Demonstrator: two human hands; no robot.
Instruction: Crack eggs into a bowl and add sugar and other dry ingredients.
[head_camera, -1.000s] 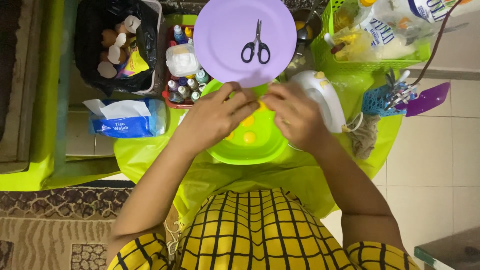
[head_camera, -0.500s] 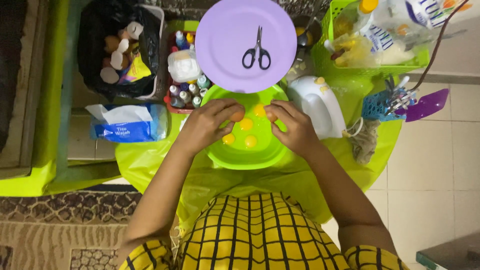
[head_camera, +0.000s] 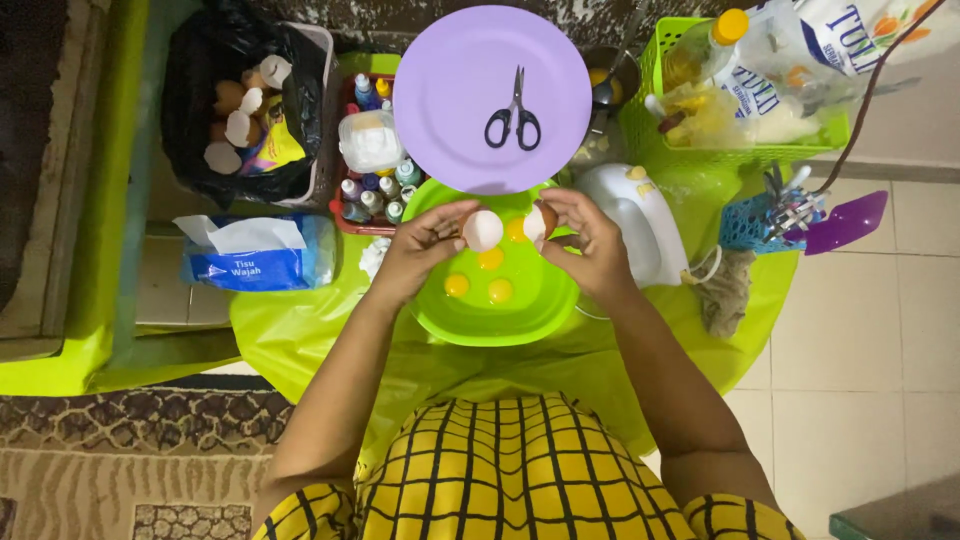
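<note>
Eggshell halves, two, held apart over the green bowl (head_camera: 500, 310) so nothing drips outside it. Left hand (head_camera: 425, 250) pinches one eggshell half (head_camera: 483, 230), open side up; right hand (head_camera: 590, 240) grips the other eggshell half (head_camera: 540, 222), at three o'clock from the first. Yolks (head_camera: 490, 275), several, lie in the bowl below. Purple plate (head_camera: 450, 90) with scissors (head_camera: 513, 115) sits at twelve o'clock, touching the bowl's rim. Black-lined bin (head_camera: 190, 90) at ten o'clock holds spent shells, within reach. Tissue pack (head_camera: 255, 255) at nine o'clock. White hand mixer (head_camera: 640, 220) rests just beside the bowl at two o'clock.
</note>
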